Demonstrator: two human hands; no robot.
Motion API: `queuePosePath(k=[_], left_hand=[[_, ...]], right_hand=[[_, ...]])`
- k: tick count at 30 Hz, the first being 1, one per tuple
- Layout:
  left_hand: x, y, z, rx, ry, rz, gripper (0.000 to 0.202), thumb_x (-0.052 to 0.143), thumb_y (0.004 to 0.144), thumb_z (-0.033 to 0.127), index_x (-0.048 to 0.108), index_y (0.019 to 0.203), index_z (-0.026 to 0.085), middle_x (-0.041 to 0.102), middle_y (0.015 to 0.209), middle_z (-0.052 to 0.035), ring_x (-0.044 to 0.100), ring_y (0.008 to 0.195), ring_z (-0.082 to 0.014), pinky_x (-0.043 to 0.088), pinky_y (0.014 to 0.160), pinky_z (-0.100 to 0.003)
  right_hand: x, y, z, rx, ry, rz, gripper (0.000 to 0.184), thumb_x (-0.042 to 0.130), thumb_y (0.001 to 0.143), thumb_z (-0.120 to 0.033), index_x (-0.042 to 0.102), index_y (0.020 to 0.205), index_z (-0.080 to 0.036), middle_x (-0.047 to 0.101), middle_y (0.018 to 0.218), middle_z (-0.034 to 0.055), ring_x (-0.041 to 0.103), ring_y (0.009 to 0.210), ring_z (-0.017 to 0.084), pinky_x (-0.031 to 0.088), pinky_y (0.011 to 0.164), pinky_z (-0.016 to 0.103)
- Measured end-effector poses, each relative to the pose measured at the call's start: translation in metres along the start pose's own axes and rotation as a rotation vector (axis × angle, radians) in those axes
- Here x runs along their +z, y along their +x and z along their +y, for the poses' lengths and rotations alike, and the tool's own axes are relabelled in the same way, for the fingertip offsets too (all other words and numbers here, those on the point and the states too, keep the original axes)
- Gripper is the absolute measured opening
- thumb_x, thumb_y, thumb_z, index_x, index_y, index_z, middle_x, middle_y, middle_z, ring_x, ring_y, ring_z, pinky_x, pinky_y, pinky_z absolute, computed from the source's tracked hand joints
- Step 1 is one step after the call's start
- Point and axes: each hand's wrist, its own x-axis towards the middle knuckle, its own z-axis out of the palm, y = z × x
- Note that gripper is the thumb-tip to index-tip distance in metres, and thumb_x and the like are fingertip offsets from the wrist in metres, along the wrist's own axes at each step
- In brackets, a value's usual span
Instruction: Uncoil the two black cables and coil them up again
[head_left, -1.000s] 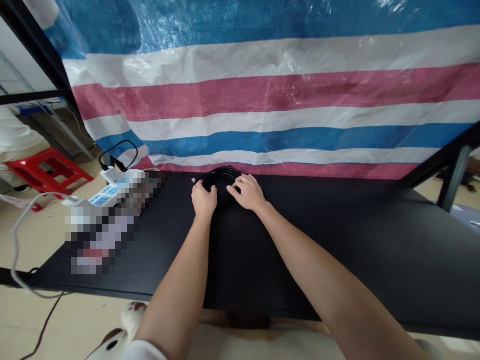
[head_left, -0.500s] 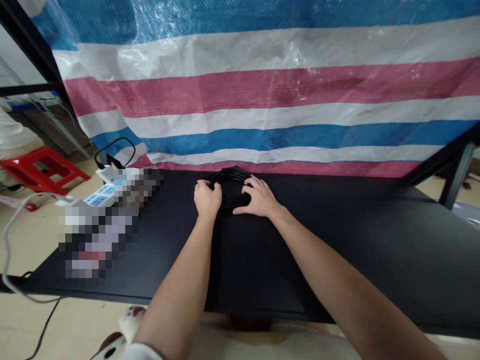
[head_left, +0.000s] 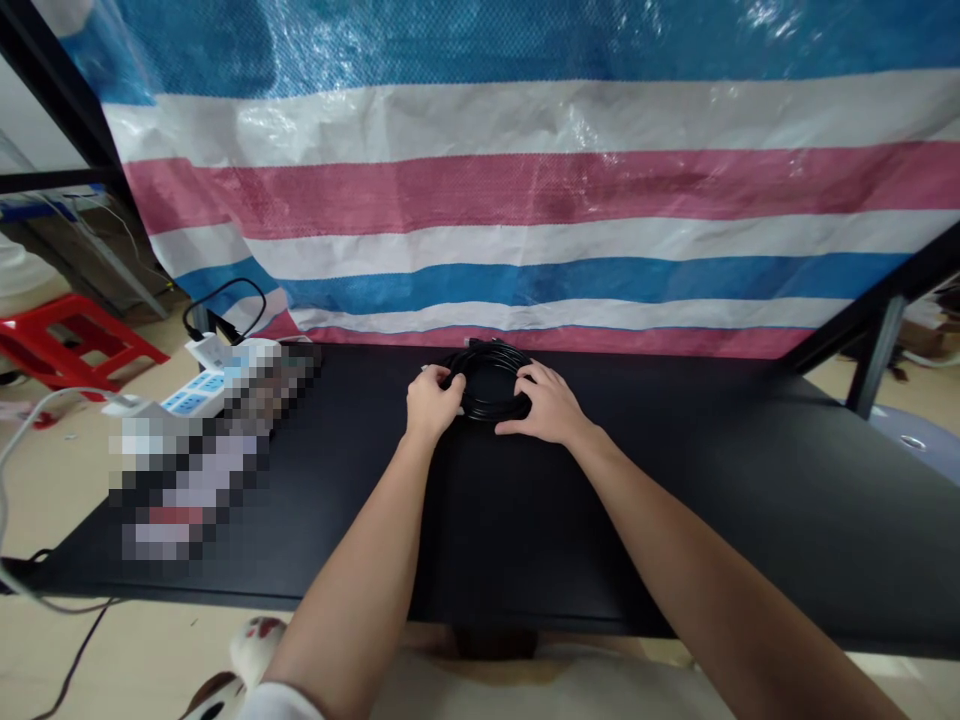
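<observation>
A coil of black cable (head_left: 489,380) lies on the black table (head_left: 675,520) near its far edge, just in front of the striped tarp. My left hand (head_left: 431,402) grips the coil's left side with its fingers curled over the loops. On the coil's right side rests my right hand (head_left: 547,405), its fingers bent over the strands and pressing them down. Both forearms reach out from the near edge of the table.
A blue, white and pink striped tarp (head_left: 525,200) hangs behind the table. White power strips (head_left: 202,385) with a black plug and cables sit at the left end beside a blurred patch. A red plastic stool (head_left: 71,340) stands on the floor at left. Black frame posts rise at both sides.
Both hands and the coil have shifted to the right along the far edge of the table. The hands stay on the coil's two sides.
</observation>
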Motion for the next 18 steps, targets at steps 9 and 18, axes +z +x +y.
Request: queuePosePath(k=[9,18], left_hand=[[0.005,-0.002,0.002,0.071,-0.058,-0.074,0.014,0.059,0.078,0.023,0.067,0.088,0.018,0.072,0.095,-0.0062,0.067,0.091,-0.0197,0.050,0.088,-0.031],[0.001,0.001,0.005,0.000,-0.054,-0.004,0.009,0.057,0.075,0.020,0.065,0.076,0.019,0.071,0.084,-0.0045,0.067,0.084,-0.0193,0.050,0.085,-0.032]], right_hand=[[-0.013,-0.034,0.036,0.081,-0.101,0.114,0.049,0.074,0.055,-0.066,0.058,0.075,-0.024,0.057,0.109,0.0098,0.047,0.124,0.037,0.039,0.101,0.055],[-0.026,-0.058,0.041,0.265,-0.219,0.233,0.052,0.065,0.059,-0.073,0.061,0.072,-0.022,0.059,0.101,0.0122,0.050,0.116,0.036,0.041,0.096,0.056]])
